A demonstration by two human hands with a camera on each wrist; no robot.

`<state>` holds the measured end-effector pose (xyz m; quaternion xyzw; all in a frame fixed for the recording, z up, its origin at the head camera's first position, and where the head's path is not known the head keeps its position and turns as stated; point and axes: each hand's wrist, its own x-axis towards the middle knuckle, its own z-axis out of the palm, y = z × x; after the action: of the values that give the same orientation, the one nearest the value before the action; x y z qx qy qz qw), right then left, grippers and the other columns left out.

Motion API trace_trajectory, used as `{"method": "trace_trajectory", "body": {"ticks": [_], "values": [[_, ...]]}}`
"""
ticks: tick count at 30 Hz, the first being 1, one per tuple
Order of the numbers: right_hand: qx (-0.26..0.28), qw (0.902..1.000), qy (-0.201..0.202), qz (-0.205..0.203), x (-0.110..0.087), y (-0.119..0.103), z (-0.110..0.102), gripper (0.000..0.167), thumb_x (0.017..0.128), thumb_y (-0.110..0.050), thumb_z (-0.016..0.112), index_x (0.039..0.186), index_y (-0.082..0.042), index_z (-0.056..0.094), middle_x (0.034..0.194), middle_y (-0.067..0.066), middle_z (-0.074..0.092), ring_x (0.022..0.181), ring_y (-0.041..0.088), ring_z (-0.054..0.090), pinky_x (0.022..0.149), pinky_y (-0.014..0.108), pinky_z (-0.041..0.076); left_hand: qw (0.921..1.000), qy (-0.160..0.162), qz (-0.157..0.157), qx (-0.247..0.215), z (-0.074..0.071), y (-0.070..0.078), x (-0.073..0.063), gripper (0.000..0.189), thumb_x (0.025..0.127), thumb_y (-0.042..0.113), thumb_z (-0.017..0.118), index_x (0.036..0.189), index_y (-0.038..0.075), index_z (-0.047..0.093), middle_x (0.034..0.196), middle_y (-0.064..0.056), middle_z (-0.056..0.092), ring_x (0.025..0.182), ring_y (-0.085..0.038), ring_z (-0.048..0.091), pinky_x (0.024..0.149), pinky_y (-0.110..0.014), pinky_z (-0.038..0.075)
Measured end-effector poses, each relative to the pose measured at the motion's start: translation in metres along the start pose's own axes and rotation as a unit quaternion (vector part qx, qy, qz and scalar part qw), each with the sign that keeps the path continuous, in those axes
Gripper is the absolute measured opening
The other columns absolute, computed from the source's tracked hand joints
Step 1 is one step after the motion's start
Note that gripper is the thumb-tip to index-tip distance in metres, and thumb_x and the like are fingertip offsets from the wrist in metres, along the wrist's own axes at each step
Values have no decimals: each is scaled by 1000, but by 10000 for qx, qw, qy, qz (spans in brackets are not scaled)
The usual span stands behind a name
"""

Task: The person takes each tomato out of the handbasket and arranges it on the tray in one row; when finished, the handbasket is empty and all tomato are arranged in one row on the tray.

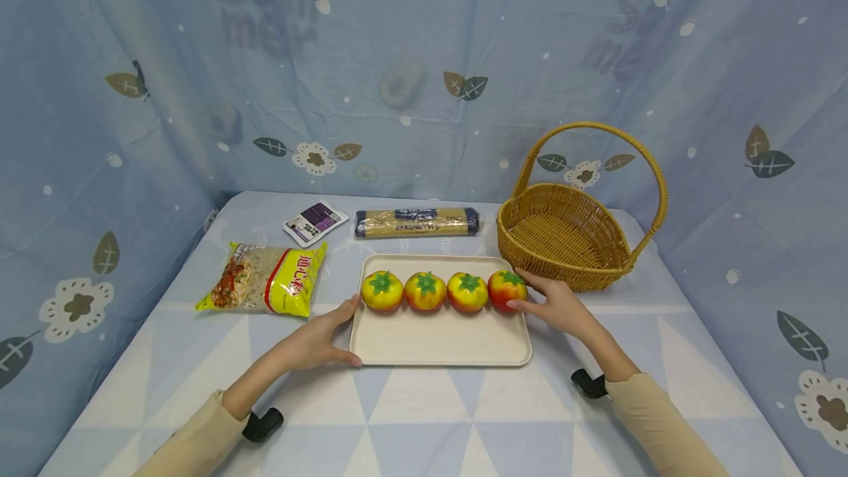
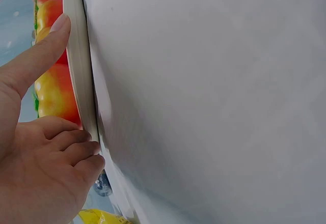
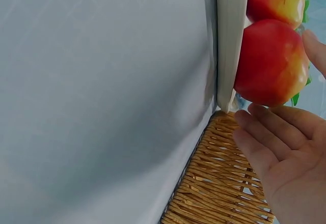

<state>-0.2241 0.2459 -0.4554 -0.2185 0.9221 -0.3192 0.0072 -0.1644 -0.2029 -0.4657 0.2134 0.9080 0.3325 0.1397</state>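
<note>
A cream rectangular tray lies on the table, with a row of several glossy red-and-yellow tomatoes along its far side. My left hand touches the tray's left edge, its thumb at the near corner and its fingertips farther back; the left wrist view shows thumb and fingertips against the rim. At the row's right end, my right hand is spread around the reddest tomato, thumb at its near side and fingers at its far right. In the right wrist view those fingers look nearly straight beside that tomato; contact is hard to tell.
A wicker basket with a tall handle stands behind my right hand. Beyond the tray lies a spaghetti pack. To the left are a yellow-ended food bag and a small white-and-purple packet. Patterned curtains enclose the table.
</note>
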Motion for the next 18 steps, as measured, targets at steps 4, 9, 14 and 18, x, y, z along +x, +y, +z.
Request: {"method": "trace_trajectory", "body": {"ticks": [4, 9, 14, 18], "values": [[-22, 10000, 21, -60, 1, 0, 0, 74, 86, -40, 72, 141, 1, 46, 136, 23, 53, 119, 41, 54, 95, 52, 48, 10000, 3, -8, 6, 0, 1, 0, 110, 71, 39, 84, 152, -1, 20, 156, -20, 19, 141, -37, 23, 114, -51, 24], [-61, 9999, 12, -83, 1, -1, 0, 73, 86, -39, 72, 141, 1, 46, 135, 23, 53, 118, 41, 54, 95, 52, 48, 10000, 10, -5, 6, 0, 1, -1, 110, 71, 38, 84, 152, -1, 20, 156, -21, 19, 141, -37, 23, 114, -51, 24], [-79, 9999, 25, -59, 1, -3, -1, 73, 86, -39, 72, 142, 0, 46, 136, 22, 53, 120, 41, 53, 97, 54, 46, 10000, 23, 22, 5, 0, 1, -1, 110, 72, 38, 84, 151, -2, 20, 156, -21, 19, 141, -37, 23, 114, -51, 23], [-34, 9999, 93, -109, 0, -4, -3, 72, 87, -37, 72, 142, 1, 45, 137, 20, 53, 122, 40, 52, 98, 53, 46, 10000, 43, 57, -17, -1, 0, 0, 110, 71, 37, 84, 151, -2, 20, 155, -23, 19, 141, -38, 23, 113, -51, 23]]}}
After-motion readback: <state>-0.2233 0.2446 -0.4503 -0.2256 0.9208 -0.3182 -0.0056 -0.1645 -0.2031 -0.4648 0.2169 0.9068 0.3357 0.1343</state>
